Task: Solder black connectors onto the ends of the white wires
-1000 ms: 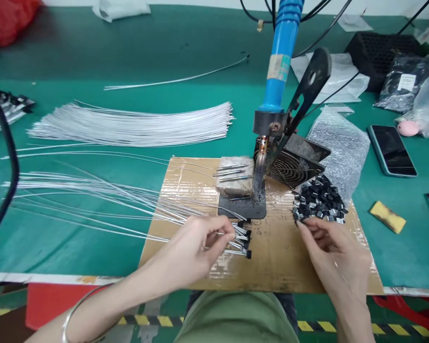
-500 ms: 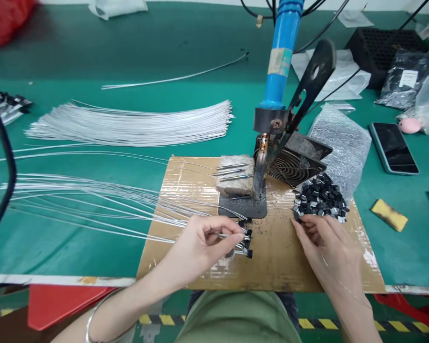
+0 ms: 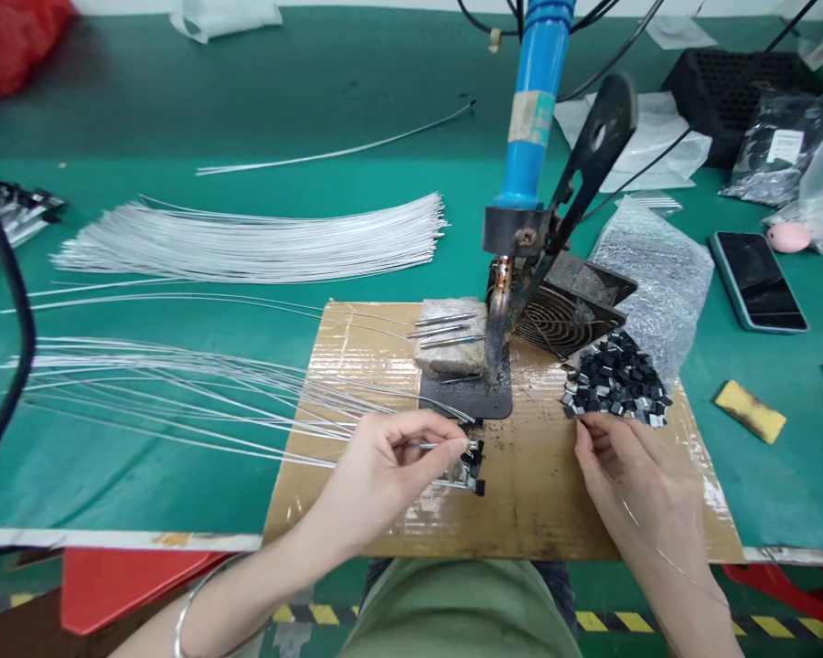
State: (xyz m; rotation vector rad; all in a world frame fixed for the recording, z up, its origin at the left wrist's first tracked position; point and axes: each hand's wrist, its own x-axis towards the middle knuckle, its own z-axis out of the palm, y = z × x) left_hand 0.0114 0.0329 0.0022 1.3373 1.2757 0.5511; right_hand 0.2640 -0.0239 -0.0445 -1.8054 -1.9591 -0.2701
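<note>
White thin wires point(image 3: 178, 361) lie across green worktop point(image 3: 144, 493) and flat brown cardboard point(image 3: 521, 516), long axis left-right, black-tipped ends point(image 3: 479, 487) pointing right. Bare left hand point(image 3: 377, 475) pinches wire near those ends. Bare right hand point(image 3: 648, 484) at near edge of small black-and-silver blocks point(image 3: 617, 379); can't tell if grasping any. Step looks like fingertip handling; pieces this small call for precise grip.
</note>
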